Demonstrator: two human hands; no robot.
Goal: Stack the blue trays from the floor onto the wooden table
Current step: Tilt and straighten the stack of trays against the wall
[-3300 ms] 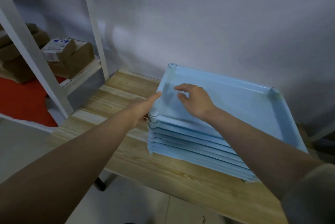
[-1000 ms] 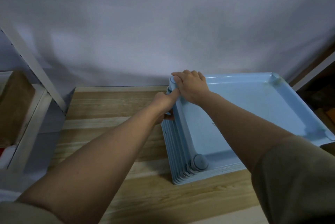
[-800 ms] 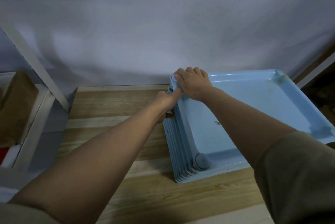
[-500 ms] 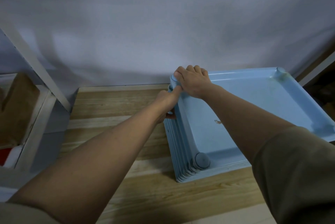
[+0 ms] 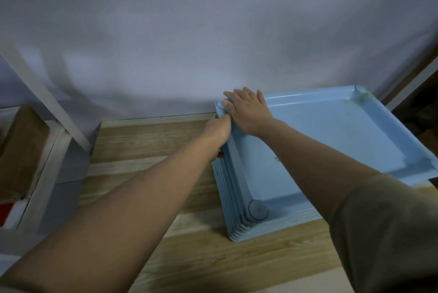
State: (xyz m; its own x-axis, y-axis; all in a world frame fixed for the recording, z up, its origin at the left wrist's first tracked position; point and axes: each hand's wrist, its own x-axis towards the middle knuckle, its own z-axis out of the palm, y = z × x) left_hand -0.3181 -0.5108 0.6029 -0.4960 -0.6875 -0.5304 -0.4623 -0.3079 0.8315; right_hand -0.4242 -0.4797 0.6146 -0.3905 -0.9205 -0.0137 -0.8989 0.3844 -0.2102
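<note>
Two bare forearms reach forward over a wooden table (image 5: 147, 257) of pale planks with visible grain. A stack of blue trays (image 5: 331, 140) sits on the table's right half, nested so that their left edges show as thin ridges, with round posts at the corners; the stack's near right corner juts past the table's front edge. Left of the stack the planks lie bare. The left hand (image 5: 219, 132) presses against the stack's left side near its far corner; whether its fingers curl is hidden. The right hand (image 5: 248, 110) lies flat on the top tray's far left corner, fingers straight and together. The stack's far edge sits close to a plain grey wall (image 5: 213, 31). Left of the table stands a white shelf frame (image 5: 47, 107) holding a brown cardboard box (image 5: 21, 150).
</note>
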